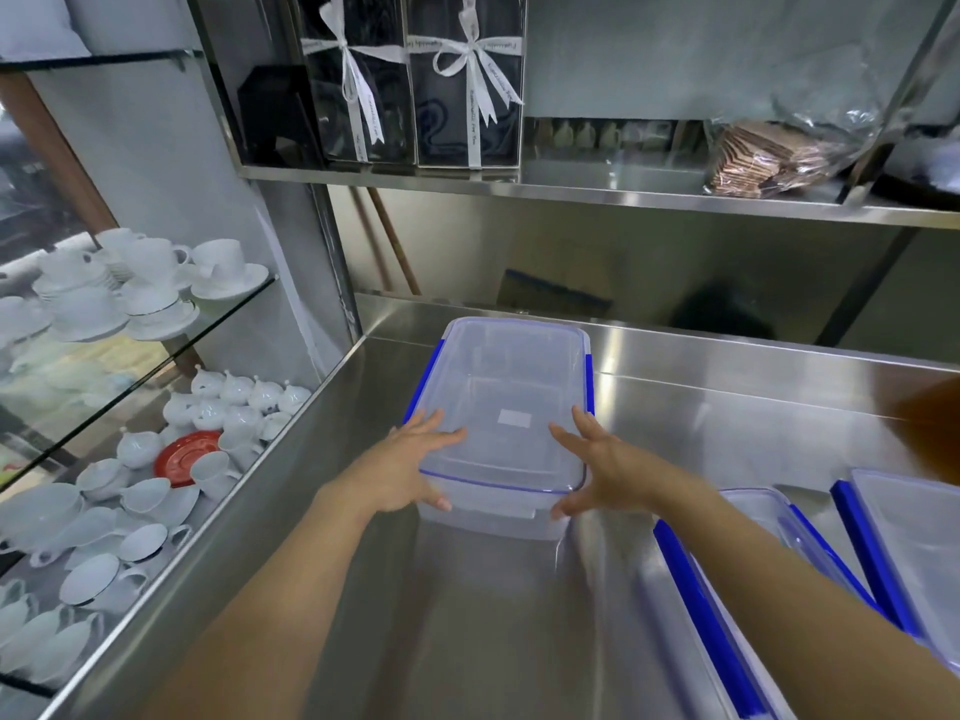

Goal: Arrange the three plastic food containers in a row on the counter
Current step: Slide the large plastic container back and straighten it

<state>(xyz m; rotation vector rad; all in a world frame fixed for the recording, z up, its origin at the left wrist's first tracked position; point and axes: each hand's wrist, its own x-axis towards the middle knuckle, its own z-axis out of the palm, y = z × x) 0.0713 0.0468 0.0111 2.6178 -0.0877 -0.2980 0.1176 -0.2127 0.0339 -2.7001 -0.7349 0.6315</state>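
A clear plastic container (511, 402) with a lid and blue side clips sits on the steel counter (498, 615), toward its back left. My left hand (410, 472) grips its near left corner, fingers on the lid and thumb below. My right hand (597, 467) grips the near right corner the same way. Two more clear containers with blue clips lie at the right: one (737, 589) beside my right forearm, the other (914, 553) cut off by the frame's right edge.
A glass display case (130, 459) full of white cups, saucers and small teapots borders the counter's left edge. Above the counter's back runs a steel shelf (571, 189) holding dark ribboned gift boxes and a bagged brown stack. A blurred brown object (924, 407) shows at far right.
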